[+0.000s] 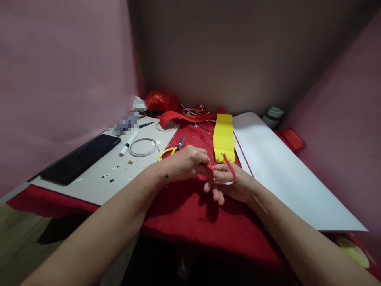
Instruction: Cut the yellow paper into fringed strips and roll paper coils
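Observation:
My left hand [195, 159] pinches a small piece of ribbed red strip [210, 170] above the middle of the red cloth. My right hand [238, 186] meets it from the right, thumb and forefinger closed on the same piece, its other fingers loosely curled below. A thin red strip end [229, 167] sticks up in a curve over my right hand; whether it belongs to the same piece I cannot tell. Yellow-handled scissors [174, 149] lie just beyond my left wrist. Past my right hand stretches a yellow corrugated strip [224, 137].
A grey board [92, 191] on the left bears a black phone-like slab [81, 159], a marker [128, 143], a grey ring [143, 147] and small paper bits. White sheet [285, 178] on the right. Behind lie a red corrugated strip [169, 117] and a red bag [162, 100].

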